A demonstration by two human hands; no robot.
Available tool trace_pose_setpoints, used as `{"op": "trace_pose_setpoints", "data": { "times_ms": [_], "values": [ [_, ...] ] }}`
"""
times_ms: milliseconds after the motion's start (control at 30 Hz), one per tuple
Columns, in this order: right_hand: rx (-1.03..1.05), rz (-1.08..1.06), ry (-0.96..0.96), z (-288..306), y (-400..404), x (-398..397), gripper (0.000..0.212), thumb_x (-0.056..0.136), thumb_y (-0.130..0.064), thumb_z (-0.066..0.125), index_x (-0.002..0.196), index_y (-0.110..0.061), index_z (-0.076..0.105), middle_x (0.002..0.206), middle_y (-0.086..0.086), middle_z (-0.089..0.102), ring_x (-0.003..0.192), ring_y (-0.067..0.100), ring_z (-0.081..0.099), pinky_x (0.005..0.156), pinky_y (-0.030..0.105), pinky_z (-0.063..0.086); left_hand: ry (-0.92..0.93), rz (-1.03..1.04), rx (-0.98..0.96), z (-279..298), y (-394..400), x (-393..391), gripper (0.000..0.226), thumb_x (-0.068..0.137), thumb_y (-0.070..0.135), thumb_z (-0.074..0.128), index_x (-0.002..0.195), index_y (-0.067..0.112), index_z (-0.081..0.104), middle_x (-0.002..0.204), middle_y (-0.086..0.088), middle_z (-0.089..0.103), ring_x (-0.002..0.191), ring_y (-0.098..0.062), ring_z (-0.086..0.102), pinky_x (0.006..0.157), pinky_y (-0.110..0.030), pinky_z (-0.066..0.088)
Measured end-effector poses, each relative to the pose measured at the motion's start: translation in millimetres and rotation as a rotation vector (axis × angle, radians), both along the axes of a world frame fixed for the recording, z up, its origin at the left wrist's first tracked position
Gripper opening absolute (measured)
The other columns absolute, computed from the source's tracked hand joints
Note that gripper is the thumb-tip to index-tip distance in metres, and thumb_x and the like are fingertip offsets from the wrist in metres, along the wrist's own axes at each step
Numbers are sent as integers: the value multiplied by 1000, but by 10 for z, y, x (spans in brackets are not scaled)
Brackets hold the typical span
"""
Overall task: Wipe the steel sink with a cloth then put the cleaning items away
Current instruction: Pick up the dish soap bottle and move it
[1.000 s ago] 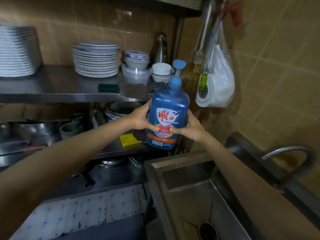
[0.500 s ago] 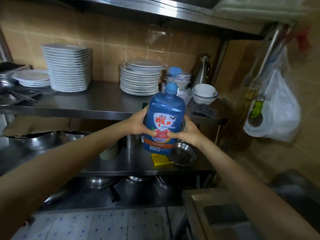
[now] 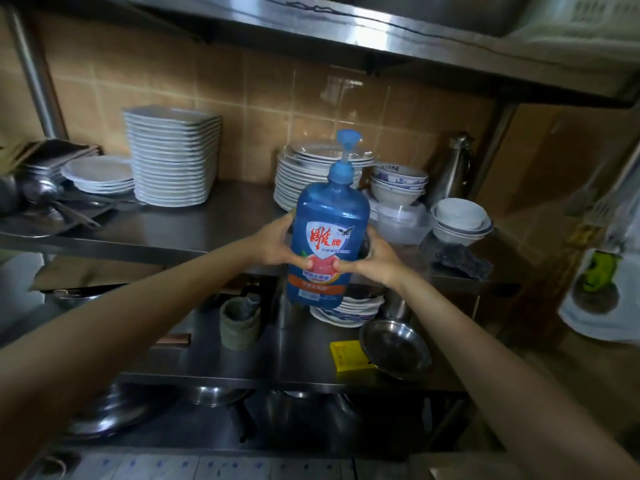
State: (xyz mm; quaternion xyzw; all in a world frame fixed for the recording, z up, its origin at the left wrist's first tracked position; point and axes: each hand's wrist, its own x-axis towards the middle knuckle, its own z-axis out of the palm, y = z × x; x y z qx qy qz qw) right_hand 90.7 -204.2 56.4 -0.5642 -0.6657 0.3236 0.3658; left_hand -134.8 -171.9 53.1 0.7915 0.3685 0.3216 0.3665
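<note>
A large blue dish-soap bottle (image 3: pixel 329 237) with a pump top and a red and white label is held upright in the air in front of the steel shelves. My left hand (image 3: pixel 272 249) grips its left side and my right hand (image 3: pixel 375 259) grips its right side, thumbs meeting on the label. A dark cloth (image 3: pixel 462 263) lies crumpled at the right end of the middle shelf (image 3: pixel 194 233). The sink is out of view.
The middle shelf carries stacks of white plates (image 3: pixel 173 157), more plates (image 3: pixel 301 178), bowls (image 3: pixel 460 220) and a steel flask (image 3: pixel 453 168). Below it sit a steel bowl (image 3: pixel 394 348), a yellow block (image 3: pixel 348 356) and a grey cup (image 3: pixel 240 323). A white plastic bag (image 3: pixel 602 292) hangs at right.
The view has swung left and up, away from the sink. The bottle, held in both hands, has risen from the lower shelf's level to in front of the middle shelf.
</note>
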Motion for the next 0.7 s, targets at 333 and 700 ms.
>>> {"op": "trace_pose_setpoints", "data": {
  "times_ms": [333, 700],
  "values": [
    [8, 95, -46, 171, 913, 8, 97, 61, -23, 88, 141, -25, 31, 139, 1, 50, 125, 19, 49, 105, 45, 43, -40, 85, 12, 142, 656, 41, 118, 42, 42, 89, 141, 16, 32, 135, -2, 52, 124, -18, 51, 102, -43, 46],
    [-20, 89, -14, 117, 1425, -162, 89, 65, -20, 86, 138, -24, 35, 135, 3, 54, 121, 19, 53, 104, 43, 44, 32, 116, -58, 153, 1165, -144, 115, 44, 45, 90, 142, 24, 32, 137, 4, 50, 125, -16, 49, 102, -45, 45]
  ]
}}
